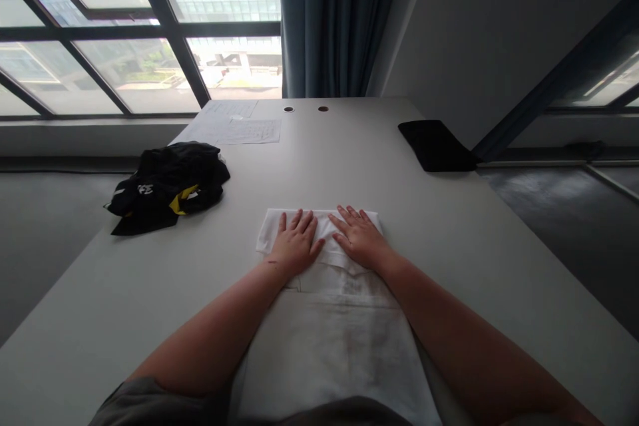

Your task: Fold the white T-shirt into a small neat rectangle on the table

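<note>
A white garment (339, 346) stretches over the table in front of me, from its folded far end down to my body; its exact kind is unclear. Seams and a small slit show across its middle. My left hand (296, 243) lies flat on the left side of the folded end, fingers pointing away from me. On the right side of the same fold, my right hand (360, 237) rests palm down with its fingers spread. Neither hand grips the fabric. My forearms cover parts of the garment's side edges.
A crumpled black garment with yellow parts (172, 180) lies at the left edge of the white table (349, 153). A folded black cloth (436, 145) sits at the right edge. Papers (252, 131) and two round cable holes (323, 108) are at the far end, near a curtain (339, 20).
</note>
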Demonstrator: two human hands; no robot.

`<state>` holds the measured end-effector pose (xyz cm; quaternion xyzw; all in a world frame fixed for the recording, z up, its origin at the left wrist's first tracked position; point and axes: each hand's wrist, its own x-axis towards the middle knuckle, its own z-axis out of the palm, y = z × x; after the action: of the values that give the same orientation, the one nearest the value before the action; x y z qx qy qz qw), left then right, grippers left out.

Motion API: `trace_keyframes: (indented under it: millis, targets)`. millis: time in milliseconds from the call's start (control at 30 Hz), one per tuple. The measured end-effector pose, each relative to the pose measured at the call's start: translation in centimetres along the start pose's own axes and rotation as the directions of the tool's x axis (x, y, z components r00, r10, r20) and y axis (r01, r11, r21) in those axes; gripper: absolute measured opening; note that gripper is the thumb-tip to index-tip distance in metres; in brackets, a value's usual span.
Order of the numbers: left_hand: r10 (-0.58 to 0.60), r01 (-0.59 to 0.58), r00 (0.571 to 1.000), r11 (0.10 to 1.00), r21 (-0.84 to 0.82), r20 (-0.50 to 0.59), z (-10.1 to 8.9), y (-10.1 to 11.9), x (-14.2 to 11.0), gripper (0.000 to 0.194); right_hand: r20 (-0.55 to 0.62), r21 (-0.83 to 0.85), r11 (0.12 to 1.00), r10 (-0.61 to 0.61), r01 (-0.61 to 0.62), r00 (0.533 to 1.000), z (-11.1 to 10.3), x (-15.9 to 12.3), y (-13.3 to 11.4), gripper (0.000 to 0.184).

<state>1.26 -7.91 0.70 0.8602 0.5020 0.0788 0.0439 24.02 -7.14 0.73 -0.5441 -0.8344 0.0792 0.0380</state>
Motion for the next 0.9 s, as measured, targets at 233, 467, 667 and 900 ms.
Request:
trace_keyframes:
  millis: [233, 467, 667, 900]
  targets:
    - [0.058, -0.074, 0.994, 0.978, -0.193, -0.089, -1.7, -6.5, -4.0, 0.044, -0.043, 0.075, 0.996, -0.036, 0.039, 0.998, 0.1, -0.2, 0.6, 0.056]
    - [0.160, -0.175, 0.983, 0.967, -0.183, -0.091, -3.4, -9.1, -8.3, 0.035, -0.156, 0.244, 0.942, -0.199, 0.233, 0.968, -1.8, -0.7, -0.4, 0.042]
    - [-0.029, -0.035, 0.981, 0.947, -0.320, -0.194, -3.2, -8.0, -6.0, 0.030, -0.001, 0.376, 0.780, -0.538, 0.499, 0.843, -5.4, -3.1, -8.3, 0.029]
    - [-0.184, 0.047, 0.944, 0.896, -0.441, -0.273, -2.7, -7.9, -6.3, 0.027, 0.072, 0.091, 0.911, -0.409, 0.402, 0.910, -3.5, -1.8, -11.8, 0.037]
